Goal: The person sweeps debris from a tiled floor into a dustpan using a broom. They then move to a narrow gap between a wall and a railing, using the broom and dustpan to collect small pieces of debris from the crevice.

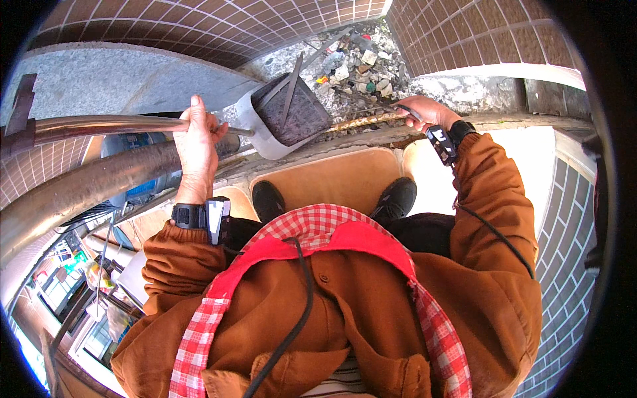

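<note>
My left hand [199, 134] is closed around the shiny metal handle [114, 124] of a long-handled dustpan. The grey dustpan [271, 144] lies tilted on the ground ahead of me, its inside dark with dirt. A narrow strip [292, 92] rests across the pan and sticks out past its rim. In my right hand [425, 110] is a thin, rusty metal tool, apparently tongs [366, 121], pointing left towards the pan. Beyond the tool lies a heap of rubble and litter [368, 69], with stone chips and bits of coloured waste.
Brown tiled walls [458, 35] meet in a corner behind the heap. A grey ledge [134, 79] runs at the upper left. A thick pipe [99, 181] crosses the left side, near a blue container [134, 186]. My shoes [267, 199] stand on orange-brown paving [328, 174].
</note>
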Motion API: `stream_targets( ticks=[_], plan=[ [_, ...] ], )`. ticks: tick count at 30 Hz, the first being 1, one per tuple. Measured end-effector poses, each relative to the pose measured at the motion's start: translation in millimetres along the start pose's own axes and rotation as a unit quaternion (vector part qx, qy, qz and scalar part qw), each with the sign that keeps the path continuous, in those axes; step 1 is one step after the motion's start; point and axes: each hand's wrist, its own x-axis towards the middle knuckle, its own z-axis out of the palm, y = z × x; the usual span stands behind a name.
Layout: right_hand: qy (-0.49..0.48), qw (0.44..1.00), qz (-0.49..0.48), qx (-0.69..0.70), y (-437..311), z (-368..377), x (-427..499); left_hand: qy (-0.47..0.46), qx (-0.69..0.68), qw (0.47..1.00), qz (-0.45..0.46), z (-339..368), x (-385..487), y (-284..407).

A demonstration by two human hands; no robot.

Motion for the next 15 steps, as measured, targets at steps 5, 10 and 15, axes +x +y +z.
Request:
stream_targets(
  ticks=[5,10,15],
  plan=[
    [0.007,0.999,-0.018,-0.042,-2,-1,-14,-0.006,-0.025,1.000,-0.003,8,0,-7],
    [0.014,0.997,-0.005,-0.076,-3,1,-20,-0.027,-0.028,0.999,0.004,16,-2,-18],
    [0.022,0.995,-0.022,-0.096,0,-5,-22,-0.052,-0.020,0.998,0.019,20,-6,-12]
  ],
)
